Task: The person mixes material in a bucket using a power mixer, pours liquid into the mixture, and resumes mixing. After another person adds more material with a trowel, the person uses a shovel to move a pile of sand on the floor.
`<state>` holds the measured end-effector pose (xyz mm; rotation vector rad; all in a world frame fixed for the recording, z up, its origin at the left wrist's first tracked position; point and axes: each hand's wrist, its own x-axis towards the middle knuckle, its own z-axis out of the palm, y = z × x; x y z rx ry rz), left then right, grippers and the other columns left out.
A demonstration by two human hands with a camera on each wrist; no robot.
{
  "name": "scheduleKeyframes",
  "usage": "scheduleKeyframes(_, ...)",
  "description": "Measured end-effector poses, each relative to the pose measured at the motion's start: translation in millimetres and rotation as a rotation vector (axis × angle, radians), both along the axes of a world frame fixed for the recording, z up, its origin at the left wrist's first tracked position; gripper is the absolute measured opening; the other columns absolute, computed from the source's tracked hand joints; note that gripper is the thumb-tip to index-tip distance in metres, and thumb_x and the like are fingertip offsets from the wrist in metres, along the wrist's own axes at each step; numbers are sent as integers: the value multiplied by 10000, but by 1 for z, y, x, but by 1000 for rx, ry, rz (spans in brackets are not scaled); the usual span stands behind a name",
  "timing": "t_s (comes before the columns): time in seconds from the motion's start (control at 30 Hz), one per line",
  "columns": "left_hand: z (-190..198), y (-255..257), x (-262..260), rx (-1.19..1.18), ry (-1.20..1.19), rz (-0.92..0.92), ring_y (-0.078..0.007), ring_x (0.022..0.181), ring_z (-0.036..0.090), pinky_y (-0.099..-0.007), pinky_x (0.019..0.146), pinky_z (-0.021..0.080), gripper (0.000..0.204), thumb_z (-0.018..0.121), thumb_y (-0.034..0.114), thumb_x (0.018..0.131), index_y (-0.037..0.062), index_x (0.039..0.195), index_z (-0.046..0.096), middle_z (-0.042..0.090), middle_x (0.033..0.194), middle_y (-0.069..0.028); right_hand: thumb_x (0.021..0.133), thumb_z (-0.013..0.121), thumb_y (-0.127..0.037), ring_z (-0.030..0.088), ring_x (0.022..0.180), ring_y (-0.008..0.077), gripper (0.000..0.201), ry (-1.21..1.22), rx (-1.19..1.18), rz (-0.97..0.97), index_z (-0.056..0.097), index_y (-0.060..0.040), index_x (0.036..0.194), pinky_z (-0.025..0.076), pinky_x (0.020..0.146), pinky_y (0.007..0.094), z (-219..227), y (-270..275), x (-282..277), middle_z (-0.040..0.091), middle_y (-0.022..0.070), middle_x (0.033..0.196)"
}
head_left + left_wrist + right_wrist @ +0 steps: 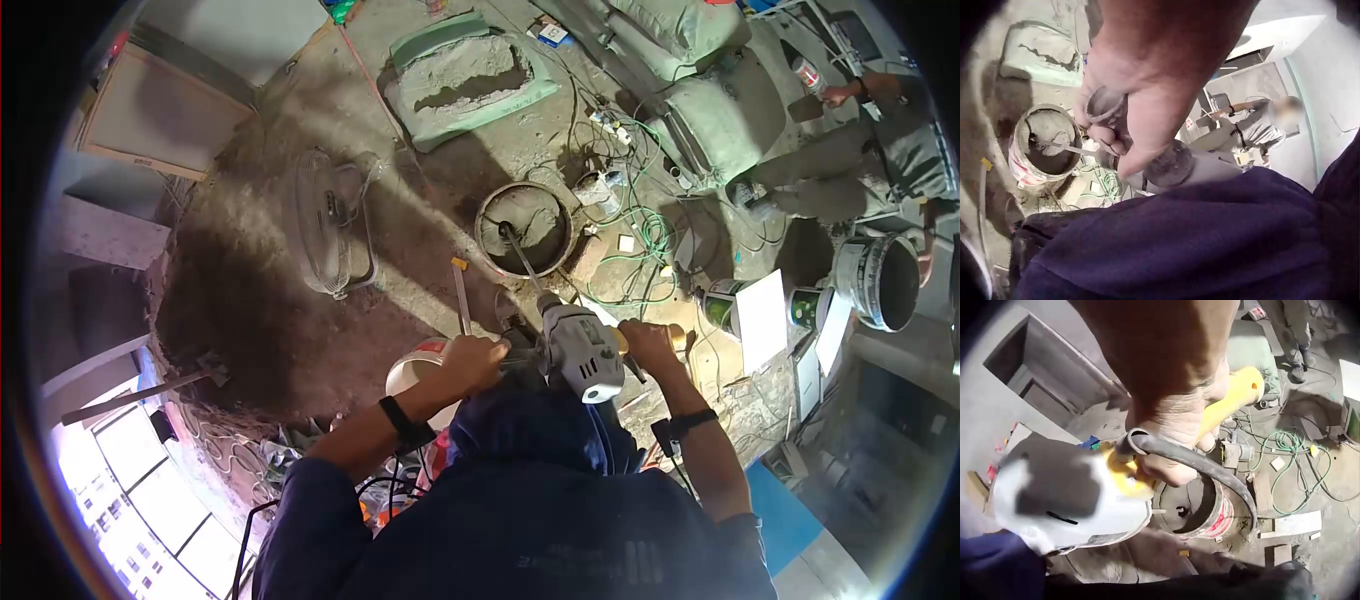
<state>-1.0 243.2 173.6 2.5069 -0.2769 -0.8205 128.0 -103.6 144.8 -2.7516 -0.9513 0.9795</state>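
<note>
In the head view a grey-white mixing drill [583, 350] is held in front of the body. My left hand [474, 363] grips its side handle, whose dark rounded end [1107, 104] pokes out between thumb and fingers in the left wrist view. My right hand [650, 345] is wrapped around the yellow rear handle [1238, 397], beside a thick dark cable [1204, 464]. From the drill a thin shaft [521, 258] slants down into wet grey mortar [545, 232]. The mortar sits in a round bucket [1221, 520] with red print; the shaft's lower end is hidden in it.
A mortar-filled open sack [430, 128] lies beyond the bucket. Left of it stands a floor fan [322, 225]. Green cable [650, 238] coils at the right, near another person [850, 170]. A pale bucket [403, 375] is by my left hand; a hammer [150, 393] lies far left.
</note>
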Motion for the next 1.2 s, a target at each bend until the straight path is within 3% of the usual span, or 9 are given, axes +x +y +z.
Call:
scheduleKeyframes(0.03, -2, -1, -2, 8, -7, 26, -356, 734, 693, -488, 633, 538, 274, 671, 208, 739, 63, 971, 648, 683, 753, -166, 815, 666, -104, 661, 914, 341, 210, -14, 101, 15, 603, -85, 1014, 513, 749, 445, -15, -10, 1, 644, 128, 944)
scheduleKeyframes(0.27, -12, 3, 1, -61, -82, 71, -377, 740, 688, -495, 644, 540, 283, 660, 217, 743, 56, 975, 648, 685, 763, -168, 699, 783, -159, 677, 840, 326, 327, -141, 76, 81, 579, -90, 946, 517, 674, 437, 10, 4, 22, 641, 93, 877)
scheduleKeyframes(0.43, -9, 2, 7, -45, -24, 47, -399, 736, 677, -507, 649, 536, 238, 638, 218, 754, 44, 916, 643, 675, 755, -184, 806, 644, -155, 684, 811, 318, 165, -167, 47, 100, 590, -110, 955, 523, 663, 453, 17, 3, 21, 647, 85, 892)
scheduleKeyframes(0.57, -17, 1, 8, -54, -42, 57, -397, 729, 675, -511, 648, 536, 235, 638, 204, 753, 46, 926, 643, 674, 752, -183, 804, 646, -161, 683, 814, 319, 168, -175, 49, 69, 588, -109, 953, 521, 663, 463, 16, -1, 18, 644, 87, 898)
scheduleKeyframes(0.63, -27, 2, 4, -68, -107, 27, -368, 751, 693, -485, 666, 537, 352, 649, 258, 774, 94, 1083, 609, 691, 783, -164, 794, 650, -150, 683, 786, 322, 167, -208, 20, 82, 584, -105, 940, 518, 648, 464, 11, -4, 17, 642, 95, 884)
scheduleKeyframes(0.83, -31, -7, 8, -51, -17, 44, -361, 795, 694, -471, 676, 539, 361, 659, 296, 771, 80, 1060, 636, 700, 835, -159, 748, 684, -122, 676, 731, 338, 185, -183, 45, 107, 580, -89, 897, 515, 627, 448, 5, -9, 28, 636, 115, 825)
scheduleKeyframes(0.93, -33, -18, 3, -69, 44, 56, -360, 855, 689, -473, 729, 539, 366, 684, 321, 763, 72, 1030, 651, 700, 885, -166, 721, 704, -128, 662, 712, 340, 217, -182, 112, 165, 582, -84, 895, 508, 630, 443, 27, -2, 37, 630, 117, 792)
scheduleKeyframes(1.03, -32, -36, -8, -153, 136, 171, -364, 895, 682, -480, 794, 532, 385, 709, 339, 747, 71, 1018, 654, 698, 911, -169, 826, 603, -125, 674, 711, 325, 70, -212, 102, 268, 590, -97, 889, 525, 625, 441, 25, -3, 50, 635, 92, 796)
scheduleKeyframes(1.2, -56, -74, -29, -152, 235, 272, -368, 933, 674, -483, 840, 522, 400, 712, 340, 741, 78, 1038, 656, 698, 957, -169, 820, 599, -112, 666, 744, 341, 67, -262, 199, 323, 597, -97, 886, 525, 673, 448, 12, -19, 56, 630, 102, 815)
